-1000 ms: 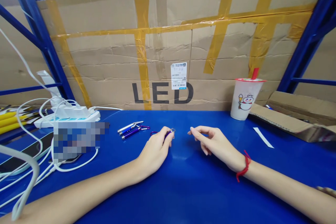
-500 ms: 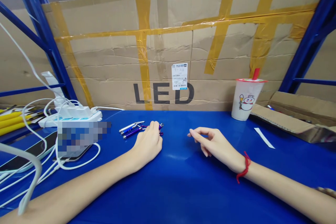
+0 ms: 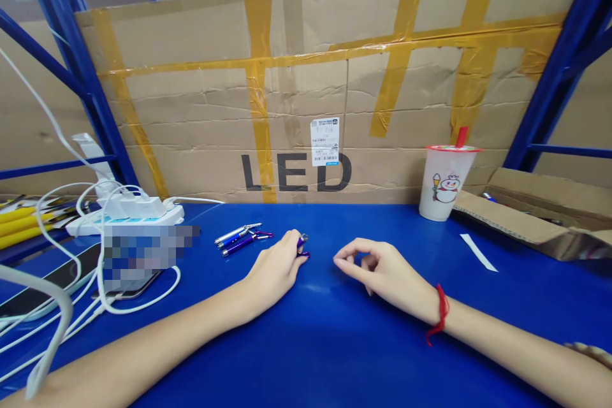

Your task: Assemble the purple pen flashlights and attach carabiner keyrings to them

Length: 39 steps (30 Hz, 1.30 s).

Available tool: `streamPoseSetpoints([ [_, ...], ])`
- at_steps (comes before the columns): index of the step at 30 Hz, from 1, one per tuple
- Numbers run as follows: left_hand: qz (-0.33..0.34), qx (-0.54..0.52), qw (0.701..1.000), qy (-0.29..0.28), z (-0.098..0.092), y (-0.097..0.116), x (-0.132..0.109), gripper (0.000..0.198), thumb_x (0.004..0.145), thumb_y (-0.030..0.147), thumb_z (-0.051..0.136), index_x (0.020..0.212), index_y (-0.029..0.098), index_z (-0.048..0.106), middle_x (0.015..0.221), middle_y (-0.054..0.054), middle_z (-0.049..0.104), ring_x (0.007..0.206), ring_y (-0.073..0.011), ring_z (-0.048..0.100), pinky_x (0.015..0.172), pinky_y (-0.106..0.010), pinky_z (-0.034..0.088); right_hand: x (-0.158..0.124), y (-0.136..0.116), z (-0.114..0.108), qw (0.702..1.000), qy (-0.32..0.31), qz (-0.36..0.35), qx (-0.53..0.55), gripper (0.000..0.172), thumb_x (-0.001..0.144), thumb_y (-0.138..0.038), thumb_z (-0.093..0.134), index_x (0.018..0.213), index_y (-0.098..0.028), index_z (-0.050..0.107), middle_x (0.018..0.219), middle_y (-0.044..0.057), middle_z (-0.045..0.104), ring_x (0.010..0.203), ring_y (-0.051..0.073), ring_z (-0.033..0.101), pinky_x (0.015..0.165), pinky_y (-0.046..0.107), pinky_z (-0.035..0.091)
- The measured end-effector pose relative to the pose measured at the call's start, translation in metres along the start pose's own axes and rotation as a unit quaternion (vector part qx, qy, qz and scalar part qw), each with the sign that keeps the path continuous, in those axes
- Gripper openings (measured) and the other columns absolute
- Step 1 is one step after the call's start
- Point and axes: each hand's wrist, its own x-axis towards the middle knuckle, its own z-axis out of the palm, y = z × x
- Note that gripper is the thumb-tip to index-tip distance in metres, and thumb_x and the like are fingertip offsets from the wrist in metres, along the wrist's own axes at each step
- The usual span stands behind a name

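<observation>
My left hand (image 3: 275,268) is closed around a purple keychain flashlight (image 3: 302,240), a slim metal tube with a small clip. Only its tip and part of the clip show past my fingers; the rest is hidden. Left of that hand, similar slim tubes lie side by side on the blue table (image 3: 306,344): a silver flashlight (image 3: 234,234), a blue flashlight (image 3: 234,239) and a purple flashlight (image 3: 239,245) with a purple clip. Across a short gap, my right hand (image 3: 377,268) hovers low with thumb and index finger pinched together and nothing visible between them. A red string circles its wrist.
White cables cross the left side around phones (image 3: 52,280) and a power strip (image 3: 129,210). A lidded drink cup (image 3: 447,185) stands back right, beside an open cardboard box (image 3: 540,217) and a white paper strip (image 3: 478,252). A large carton (image 3: 215,121) walls off the back.
My left hand has moved right, drawing the held flashlight away from the others. My right hand has shifted slightly left, and its thumb and index finger have come together.
</observation>
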Motion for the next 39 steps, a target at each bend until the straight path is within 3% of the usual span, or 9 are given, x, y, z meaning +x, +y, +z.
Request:
streamPoseSetpoints([
  [7,0.119,-0.145,0.981,-0.052,0.004,0.007,-0.004,0.011,0.084,0.028,0.048,0.087,0.021,0.041,0.091,-0.002,0.058,0.078,-0.0167,0.057,0.067,-0.028,0.043,-0.002,0.005,0.001,0.988,-0.028,-0.090,-0.120,0.017,0.080,-0.033,0.057,0.088,-0.023,0.068,0.089,0.002,0.060,0.051,0.006,0.049,0.053,0.022,0.041],
  [15,0.107,-0.221,0.969,-0.018,0.003,0.014,-0.004,0.004,0.084,0.020,0.042,0.084,0.020,0.039,0.081,0.000,0.059,0.059,-0.0097,0.049,0.057,-0.023,0.041,-0.004,0.001,-0.002,0.975,-0.071,-0.117,-0.172,0.017,0.082,-0.036,0.055,0.089,-0.027,0.068,0.092,-0.001,0.059,0.054,0.006,0.051,0.056,0.021,0.040],
  [21,0.100,-0.187,0.977,-0.021,0.004,0.012,-0.005,0.002,0.083,0.020,0.041,0.085,0.020,0.040,0.083,0.000,0.058,0.063,-0.0113,0.051,0.061,-0.024,0.041,-0.005,-0.002,-0.003,0.974,-0.072,-0.113,-0.181,0.016,0.081,-0.037,0.056,0.086,-0.027,0.067,0.092,-0.002,0.059,0.051,0.005,0.049,0.052,0.020,0.038],
  [27,0.106,-0.104,0.989,-0.025,0.005,0.011,-0.009,0.008,0.083,0.025,0.042,0.089,0.022,0.041,0.091,-0.003,0.055,0.079,-0.0170,0.055,0.067,-0.029,0.044,-0.005,-0.001,-0.004,0.970,-0.071,-0.133,-0.188,0.015,0.079,-0.035,0.058,0.080,-0.027,0.071,0.092,-0.001,0.061,0.054,0.006,0.051,0.052,0.020,0.038],
  [39,0.089,-0.056,0.994,-0.001,0.004,0.015,-0.010,0.006,0.086,0.027,0.038,0.086,0.022,0.040,0.087,-0.002,0.053,0.076,-0.0178,0.054,0.065,-0.030,0.043,-0.003,-0.003,-0.002,0.969,-0.056,-0.136,-0.196,0.014,0.080,-0.029,0.056,0.076,-0.022,0.068,0.092,-0.001,0.064,0.053,0.006,0.052,0.052,0.019,0.038],
])
